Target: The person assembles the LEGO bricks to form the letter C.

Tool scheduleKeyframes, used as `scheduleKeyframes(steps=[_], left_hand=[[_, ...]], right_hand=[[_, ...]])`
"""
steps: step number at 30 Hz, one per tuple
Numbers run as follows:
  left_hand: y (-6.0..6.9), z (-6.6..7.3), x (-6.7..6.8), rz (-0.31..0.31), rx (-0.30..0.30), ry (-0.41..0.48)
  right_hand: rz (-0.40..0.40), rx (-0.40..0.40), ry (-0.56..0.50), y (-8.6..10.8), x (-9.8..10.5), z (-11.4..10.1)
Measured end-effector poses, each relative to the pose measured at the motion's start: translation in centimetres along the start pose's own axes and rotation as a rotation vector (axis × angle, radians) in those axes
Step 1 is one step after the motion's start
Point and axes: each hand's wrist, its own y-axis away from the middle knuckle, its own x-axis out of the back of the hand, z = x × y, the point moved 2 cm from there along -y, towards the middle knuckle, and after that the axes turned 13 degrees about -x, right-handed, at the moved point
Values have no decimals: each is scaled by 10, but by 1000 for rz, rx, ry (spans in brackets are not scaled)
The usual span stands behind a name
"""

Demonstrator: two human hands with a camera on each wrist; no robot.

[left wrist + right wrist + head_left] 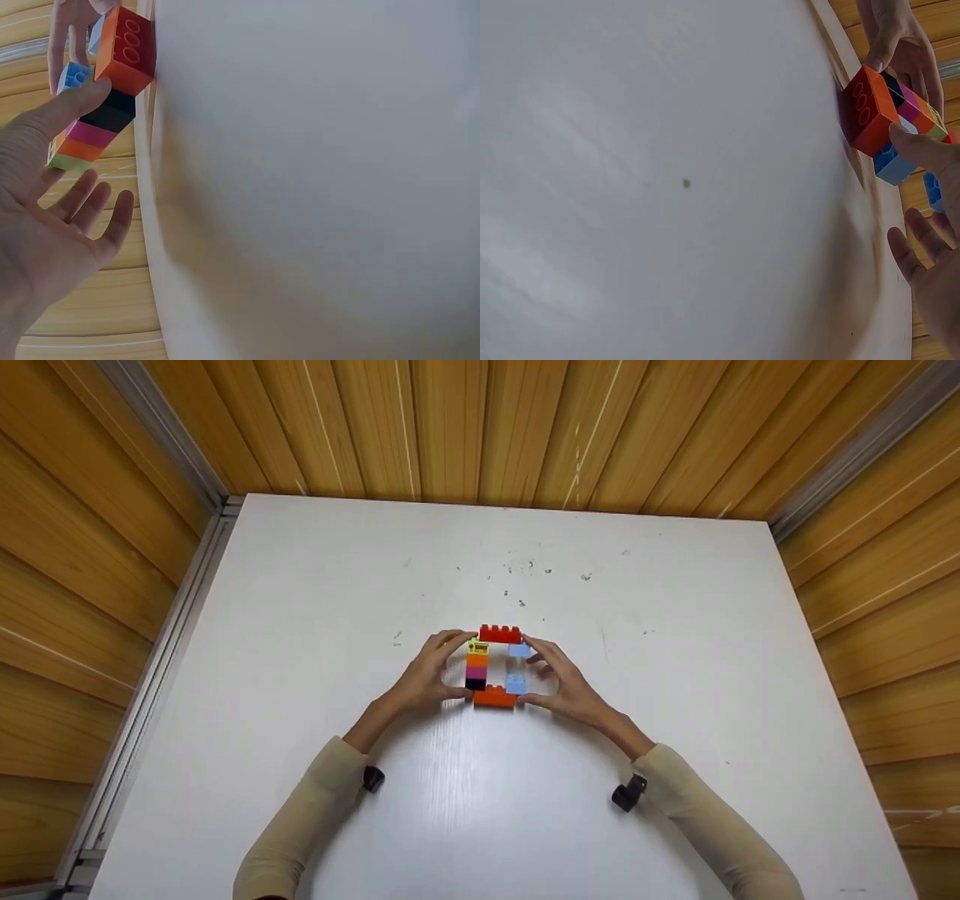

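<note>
Both hands hold a frame of toy building bricks between them in the head view. A red brick (500,634) spans its far side, and an orange-red brick (495,697) spans the near side. Yellow-green, orange (477,660), magenta and black (475,684) bricks form its left column. On the right are two light blue bricks (516,684), with a gap between them. My left hand (426,675) pinches the left column lengthwise, thumb near the black brick. My right hand (568,684) pinches the right side, its thumb at the orange-red brick (868,111) in the right wrist view.
A white table (337,570) with small dark marks lies beneath the hands. Wood-patterned panels (450,427) enclose its back and sides, with a metal rail (165,675) along the left. Small black cameras (628,793) sit on both wrists.
</note>
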Motion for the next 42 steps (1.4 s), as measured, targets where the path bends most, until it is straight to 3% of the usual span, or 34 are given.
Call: scheduleKeyframes(steps=[6, 13, 18, 26, 34, 42], left_hand=[[-3, -6, 1, -29, -48, 105], [-4, -13, 3, -81, -12, 167], [-5, -13, 6, -135, 25, 156], [-7, -17, 9, -182, 59, 124], [-27, -26, 14, -196, 94, 125], [-49, -43, 22, -144, 122, 167]], right_hand=[[-48, -24, 68, -2, 5, 0], [-122, -89, 134, -4, 8, 1], [-164, -154, 183, -5, 8, 2], [-191, -180, 229, -8, 9, 1], [-194, -207, 293, -27, 18, 3], [-175, -192, 334, -58, 28, 12]])
